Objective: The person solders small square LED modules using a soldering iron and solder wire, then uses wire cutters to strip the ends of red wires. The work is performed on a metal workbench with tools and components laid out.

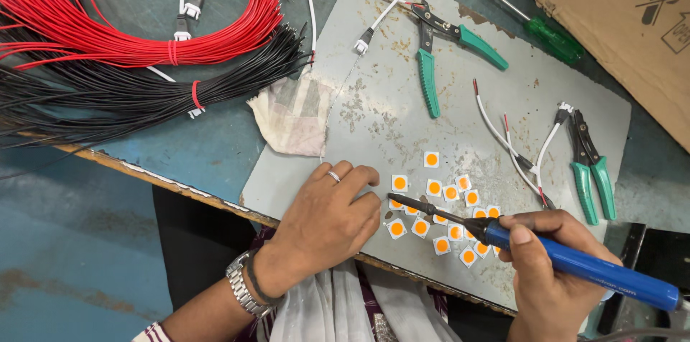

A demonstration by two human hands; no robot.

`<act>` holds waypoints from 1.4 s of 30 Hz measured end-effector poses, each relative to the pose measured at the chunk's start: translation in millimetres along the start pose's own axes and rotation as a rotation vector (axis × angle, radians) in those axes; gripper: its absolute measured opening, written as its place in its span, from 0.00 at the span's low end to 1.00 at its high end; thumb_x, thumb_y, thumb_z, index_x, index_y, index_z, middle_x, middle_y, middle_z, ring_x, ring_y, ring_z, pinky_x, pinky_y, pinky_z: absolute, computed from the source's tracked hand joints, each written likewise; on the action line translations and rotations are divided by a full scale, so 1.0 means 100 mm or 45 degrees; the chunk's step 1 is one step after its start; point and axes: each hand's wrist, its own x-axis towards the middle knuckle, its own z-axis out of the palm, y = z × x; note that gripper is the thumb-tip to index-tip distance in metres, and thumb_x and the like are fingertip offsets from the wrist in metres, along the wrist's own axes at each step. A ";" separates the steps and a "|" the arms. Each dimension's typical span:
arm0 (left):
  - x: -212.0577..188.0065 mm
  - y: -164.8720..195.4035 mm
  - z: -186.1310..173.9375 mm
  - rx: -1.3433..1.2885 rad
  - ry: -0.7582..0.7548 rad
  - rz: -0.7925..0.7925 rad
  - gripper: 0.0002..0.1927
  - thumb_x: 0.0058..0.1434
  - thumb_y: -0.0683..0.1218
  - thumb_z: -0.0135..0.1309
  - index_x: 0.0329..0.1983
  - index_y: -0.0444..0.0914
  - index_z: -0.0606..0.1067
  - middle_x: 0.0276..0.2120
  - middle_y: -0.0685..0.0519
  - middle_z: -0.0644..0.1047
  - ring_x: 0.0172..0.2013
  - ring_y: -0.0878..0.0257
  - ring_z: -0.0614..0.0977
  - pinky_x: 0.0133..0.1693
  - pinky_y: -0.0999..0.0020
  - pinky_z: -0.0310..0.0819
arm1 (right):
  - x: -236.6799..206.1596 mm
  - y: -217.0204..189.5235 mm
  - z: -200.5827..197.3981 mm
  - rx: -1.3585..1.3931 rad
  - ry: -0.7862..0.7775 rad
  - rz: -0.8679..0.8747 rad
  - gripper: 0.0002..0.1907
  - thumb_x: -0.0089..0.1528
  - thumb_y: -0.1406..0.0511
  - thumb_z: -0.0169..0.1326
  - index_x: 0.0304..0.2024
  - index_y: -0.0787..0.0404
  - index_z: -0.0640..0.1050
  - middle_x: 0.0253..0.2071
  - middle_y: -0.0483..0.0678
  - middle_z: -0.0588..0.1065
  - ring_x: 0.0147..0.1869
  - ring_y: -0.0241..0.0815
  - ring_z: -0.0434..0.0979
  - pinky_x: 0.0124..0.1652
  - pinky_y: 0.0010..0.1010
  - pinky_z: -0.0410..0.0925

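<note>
I see my right hand with its grip wrapped around a blue-handled soldering iron, the dark tip touching a small white square chip with an orange centre. My left hand lies flat, fingers pressed together beside that chip, on the grey metal sheet covering the table.

Blue-handled soldering iron, lying nearly level, dark tip pointing left onto a small white square LED chip with an orange centre. Similar chips lie loosely clustered near the front edge of the grey metal sheet.
</note>
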 end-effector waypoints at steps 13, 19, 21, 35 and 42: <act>0.06 0.00 -0.04 -0.314 0.119 -0.192 0.04 0.50 0.38 0.55 0.28 0.32 0.72 0.37 0.44 0.73 0.39 0.49 0.77 0.43 0.58 0.73 | 0.01 0.03 -0.01 0.100 0.043 -0.034 0.08 0.66 0.71 0.58 0.37 0.74 0.78 0.30 0.52 0.76 0.27 0.33 0.74 0.31 0.19 0.67; 0.18 -0.07 0.05 -0.164 0.072 -0.041 0.04 0.57 0.38 0.56 0.33 0.32 0.74 0.42 0.44 0.72 0.43 0.48 0.77 0.47 0.56 0.72 | 0.10 0.06 0.02 0.098 0.097 0.030 0.07 0.65 0.70 0.57 0.40 0.71 0.78 0.30 0.49 0.76 0.30 0.32 0.75 0.32 0.20 0.68; 0.18 -0.07 0.06 -0.160 0.065 -0.040 0.03 0.56 0.38 0.56 0.32 0.33 0.74 0.42 0.44 0.72 0.42 0.49 0.77 0.47 0.56 0.72 | 0.13 0.09 0.05 0.081 0.081 0.026 0.07 0.65 0.70 0.57 0.40 0.71 0.78 0.30 0.49 0.76 0.28 0.31 0.73 0.32 0.19 0.66; 0.13 -0.08 0.05 -0.123 0.035 -0.025 0.04 0.54 0.39 0.57 0.30 0.33 0.74 0.42 0.46 0.73 0.43 0.52 0.77 0.47 0.58 0.72 | 0.16 0.16 0.04 0.109 0.005 -0.001 0.08 0.65 0.69 0.58 0.39 0.71 0.79 0.29 0.49 0.76 0.29 0.31 0.74 0.33 0.19 0.67; 0.13 -0.08 0.06 -0.112 0.004 -0.026 0.04 0.56 0.39 0.57 0.31 0.33 0.75 0.42 0.46 0.73 0.43 0.52 0.77 0.47 0.58 0.72 | 0.17 0.12 0.06 0.093 0.004 -0.021 0.07 0.64 0.69 0.58 0.39 0.71 0.79 0.32 0.50 0.77 0.30 0.31 0.74 0.33 0.19 0.68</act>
